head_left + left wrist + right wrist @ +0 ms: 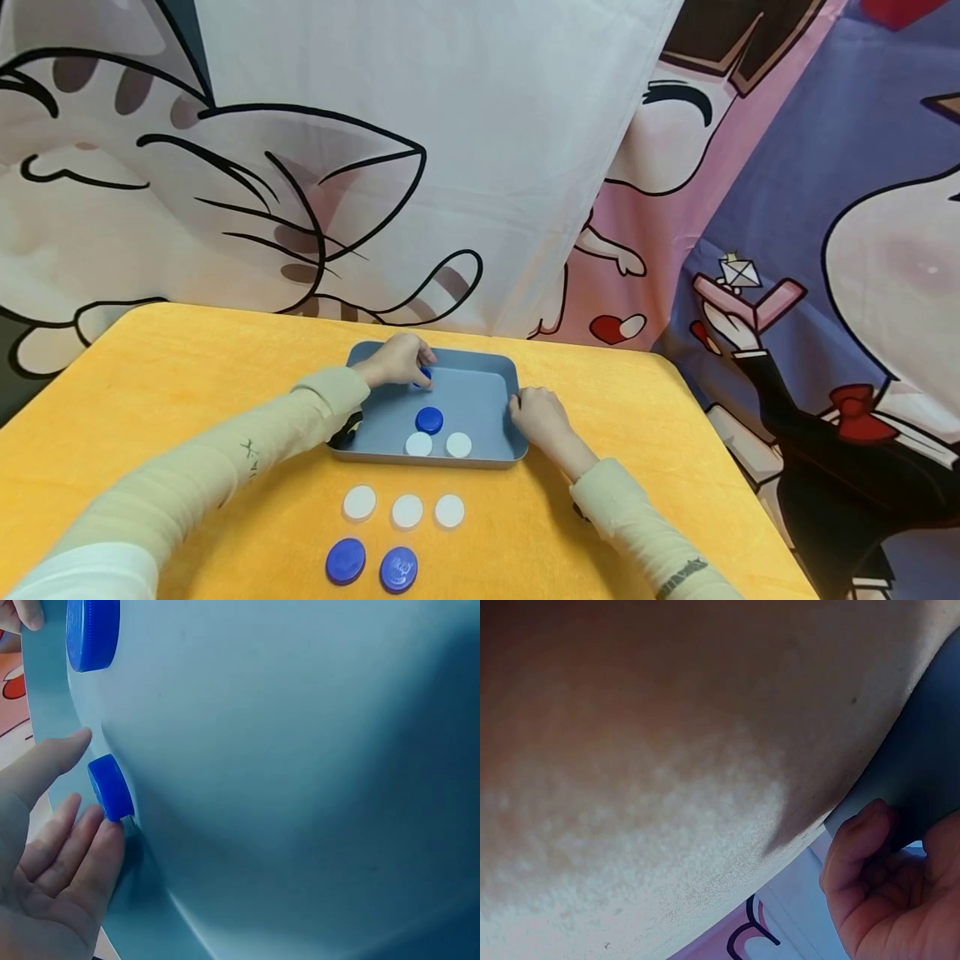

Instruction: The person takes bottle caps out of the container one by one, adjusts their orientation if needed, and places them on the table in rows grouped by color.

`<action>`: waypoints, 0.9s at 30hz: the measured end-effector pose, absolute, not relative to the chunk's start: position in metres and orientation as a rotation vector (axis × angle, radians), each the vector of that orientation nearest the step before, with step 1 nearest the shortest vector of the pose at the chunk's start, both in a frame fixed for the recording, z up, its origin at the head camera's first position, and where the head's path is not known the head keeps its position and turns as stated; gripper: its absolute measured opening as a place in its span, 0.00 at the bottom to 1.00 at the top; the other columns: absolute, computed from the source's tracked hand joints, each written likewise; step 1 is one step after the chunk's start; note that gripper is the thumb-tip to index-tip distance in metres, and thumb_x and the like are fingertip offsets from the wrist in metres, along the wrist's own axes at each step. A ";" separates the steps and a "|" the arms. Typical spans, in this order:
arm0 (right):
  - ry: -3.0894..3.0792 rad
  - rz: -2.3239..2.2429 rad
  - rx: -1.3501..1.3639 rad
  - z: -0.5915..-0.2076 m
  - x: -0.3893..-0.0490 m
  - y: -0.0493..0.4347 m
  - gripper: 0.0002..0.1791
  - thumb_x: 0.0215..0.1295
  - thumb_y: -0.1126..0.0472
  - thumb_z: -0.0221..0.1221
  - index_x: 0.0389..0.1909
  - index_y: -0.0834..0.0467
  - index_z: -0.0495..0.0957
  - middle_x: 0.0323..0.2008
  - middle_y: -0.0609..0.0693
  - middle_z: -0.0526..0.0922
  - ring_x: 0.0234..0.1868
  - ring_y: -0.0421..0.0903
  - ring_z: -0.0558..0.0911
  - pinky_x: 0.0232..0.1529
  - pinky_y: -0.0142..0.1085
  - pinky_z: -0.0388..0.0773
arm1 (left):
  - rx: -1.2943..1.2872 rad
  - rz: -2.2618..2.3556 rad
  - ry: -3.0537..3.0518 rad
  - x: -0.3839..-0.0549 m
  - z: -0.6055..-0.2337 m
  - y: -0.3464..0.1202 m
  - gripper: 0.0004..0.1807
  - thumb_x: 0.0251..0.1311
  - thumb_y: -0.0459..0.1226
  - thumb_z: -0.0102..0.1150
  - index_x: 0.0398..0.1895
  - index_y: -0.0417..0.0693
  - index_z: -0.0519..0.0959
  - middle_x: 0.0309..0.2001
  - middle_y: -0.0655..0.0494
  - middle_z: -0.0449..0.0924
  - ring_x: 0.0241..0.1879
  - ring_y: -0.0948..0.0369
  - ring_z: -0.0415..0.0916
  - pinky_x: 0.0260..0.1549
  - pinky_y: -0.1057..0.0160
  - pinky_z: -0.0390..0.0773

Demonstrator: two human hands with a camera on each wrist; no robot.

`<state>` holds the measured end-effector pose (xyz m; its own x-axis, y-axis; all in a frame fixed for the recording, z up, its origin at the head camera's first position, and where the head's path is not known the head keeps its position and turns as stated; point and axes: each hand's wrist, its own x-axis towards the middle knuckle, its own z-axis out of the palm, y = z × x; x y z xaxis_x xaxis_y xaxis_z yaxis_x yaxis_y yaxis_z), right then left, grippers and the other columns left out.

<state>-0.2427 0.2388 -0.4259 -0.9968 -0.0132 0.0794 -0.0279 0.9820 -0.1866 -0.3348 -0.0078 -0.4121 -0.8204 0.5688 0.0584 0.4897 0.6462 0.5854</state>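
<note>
A shallow blue-grey tray (480, 400) lies on the table. Inside its far left part, my left hand (397, 360) reaches down to a blue bottle cap (112, 787). In the left wrist view a fingertip touches the cap's lower edge, while the thumb stands apart from it. Nearer the tray's middle lies another blue cap (430, 420). Two white caps, one left (418, 444) and one right (458, 445), sit by the near wall. My right hand (543, 417) grips the tray's right rim, fingers curled over it in the right wrist view (892, 892).
On the yellow table (615, 400), in front of the tray, is a row of white caps (407, 512). Closer still lie two blue caps, one left (346, 561) and one right (398, 570). A printed cartoon cloth (480, 167) hangs behind the table.
</note>
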 end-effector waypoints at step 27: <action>-3.063 0.299 0.009 -0.426 -0.242 0.238 0.21 0.68 0.58 0.53 0.13 0.57 0.72 0.13 0.51 0.74 0.17 0.45 0.73 0.21 0.35 0.69 | 0.835 0.873 2.726 -0.333 -0.412 -0.009 0.16 0.43 0.34 0.75 0.38 0.39 0.86 0.36 0.49 0.87 0.35 0.59 0.81 0.43 0.60 0.82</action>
